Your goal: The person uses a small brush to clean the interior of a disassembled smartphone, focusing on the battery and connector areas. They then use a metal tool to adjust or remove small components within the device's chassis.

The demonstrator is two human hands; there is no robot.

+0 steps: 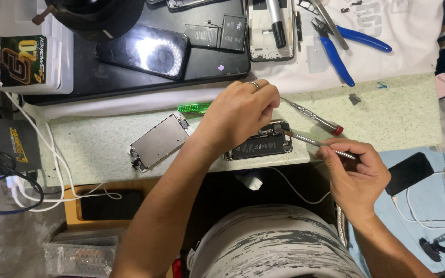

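Note:
An opened phone body [261, 145] with its battery showing lies near the front edge of the green speckled bench [397, 110]. My left hand [238, 114], a ring on one finger, rests over the phone's upper left and holds it down. My right hand [356, 172] grips a thin metal tool [310, 140] whose tip touches the phone's upper right corner. A second metal screwdriver with a red end [312, 116] lies just behind the phone. The detached screen panel [158, 141] lies face down to the left.
A green-handled tool [194, 107] pokes out behind my left hand. Blue-handled pliers [341, 49] lie on white cloth at the back. A black mat [130, 77] carries a dark phone [145, 50] and batteries [222, 33]. White cables [42, 154] trail at left.

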